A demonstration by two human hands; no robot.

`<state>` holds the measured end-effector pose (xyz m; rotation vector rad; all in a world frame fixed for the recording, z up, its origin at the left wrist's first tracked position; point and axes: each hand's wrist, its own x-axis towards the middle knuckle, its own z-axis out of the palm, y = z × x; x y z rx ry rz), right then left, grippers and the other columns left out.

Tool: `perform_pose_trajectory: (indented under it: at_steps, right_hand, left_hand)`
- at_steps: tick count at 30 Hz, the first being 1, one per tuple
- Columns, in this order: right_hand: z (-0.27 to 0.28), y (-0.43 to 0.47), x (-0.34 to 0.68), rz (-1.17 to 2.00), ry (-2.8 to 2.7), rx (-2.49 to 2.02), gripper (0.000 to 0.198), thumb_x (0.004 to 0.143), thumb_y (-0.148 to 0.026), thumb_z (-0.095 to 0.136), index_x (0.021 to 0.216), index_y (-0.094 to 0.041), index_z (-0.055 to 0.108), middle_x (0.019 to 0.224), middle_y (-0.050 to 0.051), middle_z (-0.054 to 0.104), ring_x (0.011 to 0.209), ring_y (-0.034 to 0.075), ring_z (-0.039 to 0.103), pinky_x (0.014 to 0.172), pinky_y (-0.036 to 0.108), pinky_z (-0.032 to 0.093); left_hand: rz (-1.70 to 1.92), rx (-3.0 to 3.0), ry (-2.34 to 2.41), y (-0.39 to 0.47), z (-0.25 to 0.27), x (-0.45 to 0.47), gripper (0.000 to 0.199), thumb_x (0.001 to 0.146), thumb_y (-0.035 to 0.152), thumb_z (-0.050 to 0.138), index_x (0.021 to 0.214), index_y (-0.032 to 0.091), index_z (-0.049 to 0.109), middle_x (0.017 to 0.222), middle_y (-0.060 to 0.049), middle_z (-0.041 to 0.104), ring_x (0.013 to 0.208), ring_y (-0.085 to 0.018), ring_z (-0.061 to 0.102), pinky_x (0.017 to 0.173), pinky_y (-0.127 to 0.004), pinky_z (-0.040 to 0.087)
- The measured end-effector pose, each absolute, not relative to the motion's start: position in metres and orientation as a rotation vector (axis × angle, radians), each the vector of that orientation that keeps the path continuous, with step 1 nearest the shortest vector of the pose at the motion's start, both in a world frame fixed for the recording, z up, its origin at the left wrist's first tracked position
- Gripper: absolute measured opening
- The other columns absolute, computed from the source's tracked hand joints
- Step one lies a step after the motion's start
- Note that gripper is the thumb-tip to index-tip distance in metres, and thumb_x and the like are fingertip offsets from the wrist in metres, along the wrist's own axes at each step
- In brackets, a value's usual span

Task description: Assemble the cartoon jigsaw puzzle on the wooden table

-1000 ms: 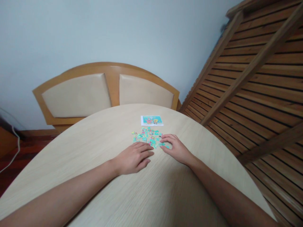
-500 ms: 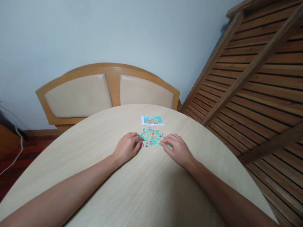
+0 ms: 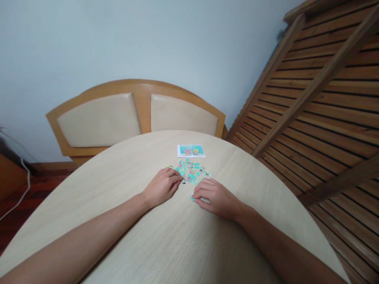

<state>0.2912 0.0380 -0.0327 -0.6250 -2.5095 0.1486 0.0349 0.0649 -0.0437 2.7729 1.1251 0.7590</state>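
Observation:
Small jigsaw puzzle pieces [image 3: 191, 169], mostly teal with some pink, yellow and dark ones, lie loosely scattered on the table. At the left edge of this pile rests my left hand [image 3: 162, 187], its fingers drawn together and the fingertips among the pieces; whatever they may pinch is hidden. My right hand [image 3: 217, 197] is in front of the pile, thumb and fingers closed on a small teal puzzle piece [image 3: 192, 198] at the tabletop. Just beyond the pile lies a picture card [image 3: 191, 151] showing a pink and a yellow cartoon figure on teal.
The round pale wooden table [image 3: 142, 244] fills the foreground. Behind it stands a wooden headboard [image 3: 145, 106] with cream padded panels, against a pale wall. A slatted wooden frame [image 3: 296, 114] leans at the right. A white cable [image 3: 29, 183] hangs at the far left.
My right hand has moved toward me and slightly left, bringing a teal piece out in front of the pile. My left hand has shifted slightly, its fingers closer together.

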Motion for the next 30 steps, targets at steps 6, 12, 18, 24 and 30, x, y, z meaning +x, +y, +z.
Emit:
perform_pose_trajectory:
  at_steps: [6, 12, 18, 24, 30]
  right_hand:
    - [-0.032, 0.037, 0.291, 0.170, -2.537, -0.609, 0.009, 0.094, -0.020, 0.063, 0.091, -0.020, 0.071, 0.092, 0.003, 0.075, 0.087, 0.018, 0.067, 0.082, 0.033, 0.047]
    - [-0.032, 0.037, 0.291, 0.170, -2.535, -0.599, 0.008, 0.094, -0.020, 0.063, 0.091, -0.020, 0.071, 0.091, 0.003, 0.075, 0.086, 0.018, 0.067, 0.082, 0.033, 0.047]
    - [-0.032, 0.037, 0.292, 0.187, -2.545, -0.603, 0.009, 0.095, -0.020, 0.062, 0.091, -0.020, 0.070, 0.092, 0.004, 0.074, 0.087, 0.018, 0.067, 0.083, 0.033, 0.047]
    - [-0.030, 0.035, 0.289, 0.237, -2.546, -0.621, 0.009, 0.093, -0.018, 0.062, 0.095, -0.021, 0.070, 0.093, 0.003, 0.074, 0.090, 0.019, 0.067, 0.085, 0.034, 0.048]
    - [-0.034, 0.050, 0.305, 0.136, -2.237, -0.963, 0.020, 0.095, -0.013, 0.053, 0.100, -0.021, 0.070, 0.098, 0.006, 0.075, 0.095, 0.023, 0.066, 0.088, 0.040, 0.051]
  left_hand:
    - [0.747, 2.787, 1.110, 0.063, -0.042, 0.035, 0.024, 0.100, 0.023, 0.052, 0.112, 0.021, 0.073, 0.109, -0.008, 0.070, 0.104, -0.024, 0.061, 0.094, -0.042, 0.048]
    - [0.726, 2.808, 1.093, 0.063, -0.040, 0.036, 0.024, 0.100, 0.023, 0.052, 0.112, 0.021, 0.072, 0.110, -0.008, 0.070, 0.105, -0.025, 0.061, 0.095, -0.042, 0.049]
    - [0.714, 2.798, 1.099, 0.063, -0.040, 0.036, 0.024, 0.101, 0.023, 0.051, 0.113, 0.021, 0.072, 0.110, -0.008, 0.070, 0.105, -0.024, 0.062, 0.095, -0.041, 0.049]
    - [0.732, 2.797, 1.091, 0.064, -0.042, 0.035, 0.024, 0.100, 0.023, 0.052, 0.112, 0.021, 0.073, 0.110, -0.009, 0.070, 0.105, -0.024, 0.062, 0.095, -0.041, 0.050]
    - [0.800, 2.800, 0.900, 0.054, -0.030, 0.038, 0.023, 0.098, 0.022, 0.051, 0.110, 0.021, 0.071, 0.109, -0.007, 0.071, 0.104, -0.023, 0.063, 0.096, -0.041, 0.048]
